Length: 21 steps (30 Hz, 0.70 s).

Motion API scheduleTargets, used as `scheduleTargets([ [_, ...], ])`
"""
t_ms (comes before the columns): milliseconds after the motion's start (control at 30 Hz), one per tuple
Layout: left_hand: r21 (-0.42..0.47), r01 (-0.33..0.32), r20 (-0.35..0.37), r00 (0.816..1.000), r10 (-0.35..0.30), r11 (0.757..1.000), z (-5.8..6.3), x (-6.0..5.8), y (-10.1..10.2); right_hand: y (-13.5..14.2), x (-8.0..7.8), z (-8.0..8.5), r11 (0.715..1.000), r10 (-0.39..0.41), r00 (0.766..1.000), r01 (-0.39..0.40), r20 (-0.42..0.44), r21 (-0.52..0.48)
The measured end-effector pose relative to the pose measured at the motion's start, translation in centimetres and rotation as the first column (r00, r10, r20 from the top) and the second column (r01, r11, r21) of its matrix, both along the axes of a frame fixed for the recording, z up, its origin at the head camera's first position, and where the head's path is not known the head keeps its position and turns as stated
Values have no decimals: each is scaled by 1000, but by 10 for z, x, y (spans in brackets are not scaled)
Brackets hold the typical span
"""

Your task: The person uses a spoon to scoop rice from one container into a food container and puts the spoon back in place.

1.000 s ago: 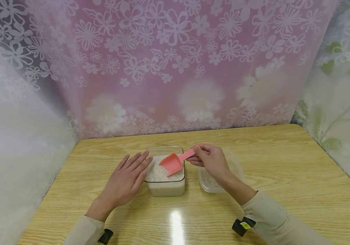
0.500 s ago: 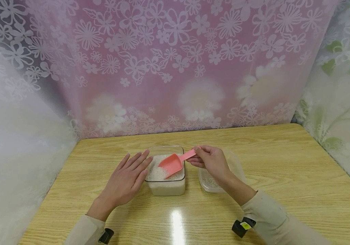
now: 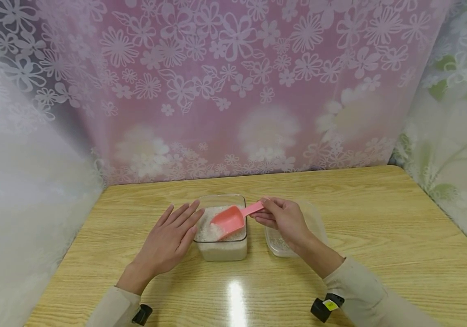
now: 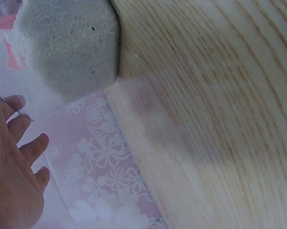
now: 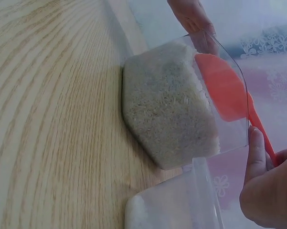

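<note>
A clear box of rice (image 3: 223,251) stands on the table, its rice (image 5: 167,100) filling much of it. My right hand (image 3: 285,220) grips the handle of a pink scoop (image 3: 233,219). The scoop's bowl sits inside the box with its tip at the rice, and some grains lie at its front lip. My left hand (image 3: 168,243) has its fingers straight, with the fingertips at the box's left rim. In the left wrist view those fingers (image 4: 36,149) show over the rim from beside the box.
Right of the box, partly under my right forearm, stands a second clear plastic container (image 3: 276,245) with a little rice in it. The wooden table (image 3: 168,299) ends at a pink floral curtain (image 3: 217,113) behind. Pale curtains hang at both sides.
The scoop has turned slightly and its bowl has shifted a little, with rice gathering at its lip. My right hand has moved slightly right and down. The left hand stays put.
</note>
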<state>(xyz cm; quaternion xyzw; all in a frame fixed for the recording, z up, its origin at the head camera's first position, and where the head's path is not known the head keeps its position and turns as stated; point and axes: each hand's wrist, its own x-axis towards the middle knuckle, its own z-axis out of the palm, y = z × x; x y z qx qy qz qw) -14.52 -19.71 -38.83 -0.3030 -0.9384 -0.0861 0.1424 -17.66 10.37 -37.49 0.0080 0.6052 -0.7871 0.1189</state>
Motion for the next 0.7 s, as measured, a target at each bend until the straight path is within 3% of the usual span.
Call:
scheduleTargets([
  [333, 0, -5, 8, 1000, 5, 1000, 0, 0, 0, 5, 0, 5, 991, -4, 998, 12, 56, -135],
  [700, 1, -4, 2, 1000, 4, 1000, 0, 0, 0, 11, 1, 9, 985, -2, 999, 10, 48, -169],
])
